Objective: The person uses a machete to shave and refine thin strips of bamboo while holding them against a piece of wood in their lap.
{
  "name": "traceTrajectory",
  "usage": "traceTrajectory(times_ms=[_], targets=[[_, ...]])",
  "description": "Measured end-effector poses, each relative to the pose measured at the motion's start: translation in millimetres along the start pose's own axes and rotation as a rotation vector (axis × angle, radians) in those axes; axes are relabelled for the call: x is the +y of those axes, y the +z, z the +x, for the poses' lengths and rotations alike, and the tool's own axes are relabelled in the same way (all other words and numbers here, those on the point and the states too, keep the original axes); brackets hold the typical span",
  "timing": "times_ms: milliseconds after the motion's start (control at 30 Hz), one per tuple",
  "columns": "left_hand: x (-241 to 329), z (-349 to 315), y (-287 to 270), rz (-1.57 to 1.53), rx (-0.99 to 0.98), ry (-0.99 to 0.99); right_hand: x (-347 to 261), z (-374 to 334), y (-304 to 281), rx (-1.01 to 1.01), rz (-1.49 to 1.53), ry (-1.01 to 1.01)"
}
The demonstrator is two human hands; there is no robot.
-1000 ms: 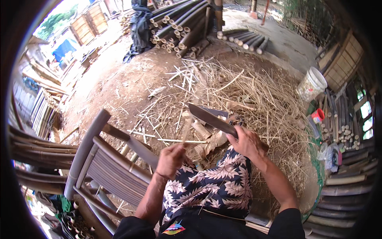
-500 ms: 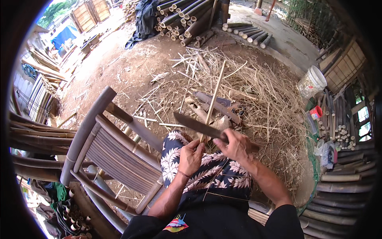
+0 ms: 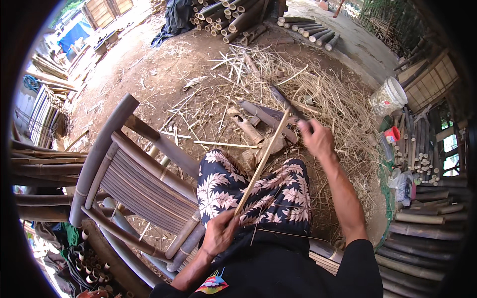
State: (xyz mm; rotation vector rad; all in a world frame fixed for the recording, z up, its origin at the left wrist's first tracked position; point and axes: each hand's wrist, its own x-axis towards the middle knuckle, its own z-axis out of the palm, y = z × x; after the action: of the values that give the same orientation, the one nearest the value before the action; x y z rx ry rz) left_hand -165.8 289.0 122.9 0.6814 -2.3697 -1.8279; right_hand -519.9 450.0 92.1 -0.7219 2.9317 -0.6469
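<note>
You are closing your left hand (image 3: 220, 232) around the near end of a long bamboo strip (image 3: 262, 160) lying across your lap, while your right hand (image 3: 317, 140), fisted on a long knife (image 3: 285, 103), is working at the strip's far end. Keep the blade angled away from your knees and the strip taut.

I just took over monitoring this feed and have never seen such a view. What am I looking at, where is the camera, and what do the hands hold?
There is no machine: a person works bare-handed. The one round, bent picture comes from a fisheye camera on their head, looking down. The left hand grips the near end of a thin bamboo strip. The right hand holds a long knife at its far end. Bamboo shavings cover the dirt ground, a bamboo chair lies to the left, and a white bucket stands to the right.
</note>
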Motion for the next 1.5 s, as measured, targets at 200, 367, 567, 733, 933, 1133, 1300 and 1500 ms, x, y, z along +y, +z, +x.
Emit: traceTrajectory(times_ms=[200,367,567,733,933,1133,1300,1500], targets=[[-11.6,0.8,-7.2,-0.401,-0.052,-0.217,-16.4,-9.8,-28.4,0.116,0.208,-0.063],[34.7,82.4,15.2,-0.538,-0.016,-0.129,-88.7,-95.5,17.5,0.154,0.275,-0.600],[46.2,74.2,28.8,-0.583,0.022,-0.130,-70.8,-79.6,16.9,0.186,0.205,-0.515],[32.2,36.8,27.6,-0.525,-0.062,-0.192,-34.7,-44.9,11.6,0.187,0.153,-0.342],[12.4,-44.7,-0.7,-0.413,-0.194,-0.287,44.3,16.2,-35.1,0.241,0.279,0.301],[4.4,51.1,5.8,-0.670,-0.049,-0.240,-27.9,-47.9,-15.4,0.048,0.300,-0.093],[34.9,104.2,16.1,-0.868,-0.022,-0.153,-85.4,-102.8,0.9,0.014,0.276,-0.412],[43.0,95.3,27.5,-0.728,0.019,-0.173,-77.7,-100.3,15.7,0.127,0.246,-0.454]])
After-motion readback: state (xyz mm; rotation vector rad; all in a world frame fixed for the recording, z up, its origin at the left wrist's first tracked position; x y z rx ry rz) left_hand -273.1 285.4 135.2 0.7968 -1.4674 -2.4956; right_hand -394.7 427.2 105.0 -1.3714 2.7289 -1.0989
